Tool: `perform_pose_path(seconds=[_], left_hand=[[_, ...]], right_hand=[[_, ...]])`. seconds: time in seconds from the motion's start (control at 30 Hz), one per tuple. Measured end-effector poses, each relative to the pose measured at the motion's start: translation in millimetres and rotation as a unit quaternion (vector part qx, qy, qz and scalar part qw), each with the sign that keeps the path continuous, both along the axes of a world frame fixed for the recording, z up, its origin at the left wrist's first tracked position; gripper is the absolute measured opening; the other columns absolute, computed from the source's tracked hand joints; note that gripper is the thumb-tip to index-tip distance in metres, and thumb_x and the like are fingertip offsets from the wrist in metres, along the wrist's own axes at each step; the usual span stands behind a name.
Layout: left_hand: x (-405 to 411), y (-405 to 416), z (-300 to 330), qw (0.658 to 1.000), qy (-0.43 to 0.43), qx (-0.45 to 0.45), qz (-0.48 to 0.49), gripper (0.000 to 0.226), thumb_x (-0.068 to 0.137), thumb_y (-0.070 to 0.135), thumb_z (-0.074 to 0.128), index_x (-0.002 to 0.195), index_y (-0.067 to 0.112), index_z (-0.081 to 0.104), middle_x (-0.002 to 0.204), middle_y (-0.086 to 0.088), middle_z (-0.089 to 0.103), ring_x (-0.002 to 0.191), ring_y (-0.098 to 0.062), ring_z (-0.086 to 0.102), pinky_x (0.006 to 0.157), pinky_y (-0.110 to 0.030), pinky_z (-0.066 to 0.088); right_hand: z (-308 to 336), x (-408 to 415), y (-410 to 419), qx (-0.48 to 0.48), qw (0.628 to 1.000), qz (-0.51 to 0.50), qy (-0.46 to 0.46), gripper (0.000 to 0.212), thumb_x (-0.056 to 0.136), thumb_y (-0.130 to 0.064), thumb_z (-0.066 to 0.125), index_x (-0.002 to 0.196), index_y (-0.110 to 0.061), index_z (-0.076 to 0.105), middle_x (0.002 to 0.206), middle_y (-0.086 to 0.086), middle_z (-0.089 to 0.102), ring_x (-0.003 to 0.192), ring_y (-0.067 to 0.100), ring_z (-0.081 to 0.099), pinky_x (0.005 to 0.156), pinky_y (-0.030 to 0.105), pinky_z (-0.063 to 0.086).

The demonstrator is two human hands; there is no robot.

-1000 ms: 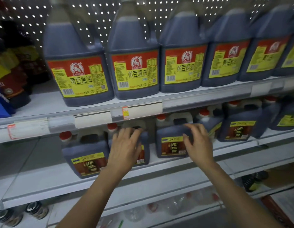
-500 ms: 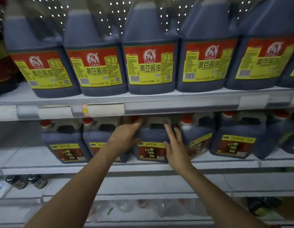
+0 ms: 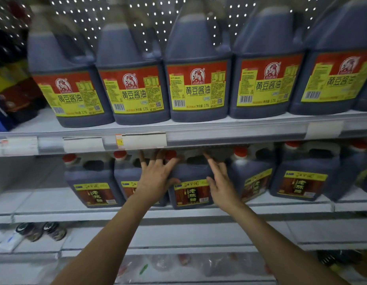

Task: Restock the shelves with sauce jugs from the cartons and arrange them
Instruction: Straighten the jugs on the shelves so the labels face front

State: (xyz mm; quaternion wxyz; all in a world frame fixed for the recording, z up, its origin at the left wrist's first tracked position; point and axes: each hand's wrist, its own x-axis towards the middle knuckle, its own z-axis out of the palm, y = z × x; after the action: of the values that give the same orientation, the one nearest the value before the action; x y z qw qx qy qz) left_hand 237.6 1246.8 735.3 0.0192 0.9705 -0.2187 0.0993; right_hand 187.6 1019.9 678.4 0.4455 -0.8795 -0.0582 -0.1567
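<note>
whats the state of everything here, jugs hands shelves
left hand: fingers spread, pressing the left side of the middle vinegar jug
right hand: fingers straight, flat against that jug's right side
middle vinegar jug: upright, red cap on, between both hands
other vinegar jugs: upright, capped, in a row
soy sauce jugs: upright, labels forward, side by side on the upper shelf

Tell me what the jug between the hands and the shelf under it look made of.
Jug: seemingly translucent plastic, dark liquid showing through, moulded handle, red cap, glossy paper label. Shelf: likely white-painted metal, matte, thin flat edge.
</note>
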Motion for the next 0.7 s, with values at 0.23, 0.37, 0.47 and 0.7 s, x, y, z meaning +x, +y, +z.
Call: perform_pose_path(seconds=[0.23, 0.37, 0.47, 0.7], left_hand=[[12, 2, 0, 1.000, 0.007, 0.015, -0.006, 0.056, 0.098, 0.057, 0.052, 0.147, 0.034, 0.037, 0.120, -0.008, 0.063, 0.113, -0.033, 0.057, 0.096, -0.047, 0.040], [10, 0, 2, 1.000, 0.013, 0.000, -0.012, 0.060, 0.096, 0.056, 0.057, 0.147, 0.032, 0.037, 0.117, -0.009, 0.063, 0.111, -0.032, 0.058, 0.097, -0.048, 0.040], [-5, -14, -7, 0.996, -0.062, -0.053, -0.043, 0.069, 0.086, 0.050, 0.072, 0.144, 0.031, 0.039, 0.115, -0.012, 0.060, 0.107, -0.034, 0.057, 0.098, -0.057, 0.045], [-26, -134, -15, 0.969, -0.129, -0.081, -0.195, 0.067, 0.081, 0.031, 0.072, 0.141, 0.028, 0.044, 0.127, -0.012, 0.054, 0.117, -0.035, 0.052, 0.095, -0.051, 0.045]], right_hand=[[-4, -4, 11, -0.009, 0.999, -0.029, 0.018, 0.076, 0.108, -0.018, 0.049, 0.152, -0.061, 0.005, 0.155, -0.020, 0.019, 0.129, 0.009, 0.045, 0.094, 0.027, 0.055], [2, -11, 1, -0.021, 0.999, -0.007, 0.039, 0.080, 0.104, -0.019, 0.057, 0.159, -0.051, 0.009, 0.159, -0.023, 0.019, 0.127, 0.002, 0.043, 0.095, 0.020, 0.048], [11, -26, -27, -0.020, 0.999, -0.042, 0.003, 0.060, 0.103, -0.021, 0.058, 0.153, -0.045, 0.035, 0.144, -0.016, 0.045, 0.117, 0.000, 0.056, 0.094, 0.025, 0.053], [21, -35, -137, -0.082, 0.981, -0.163, -0.066, 0.027, 0.101, -0.015, 0.059, 0.126, -0.024, 0.060, 0.124, -0.006, 0.053, 0.109, 0.018, 0.062, 0.086, 0.037, 0.056]])
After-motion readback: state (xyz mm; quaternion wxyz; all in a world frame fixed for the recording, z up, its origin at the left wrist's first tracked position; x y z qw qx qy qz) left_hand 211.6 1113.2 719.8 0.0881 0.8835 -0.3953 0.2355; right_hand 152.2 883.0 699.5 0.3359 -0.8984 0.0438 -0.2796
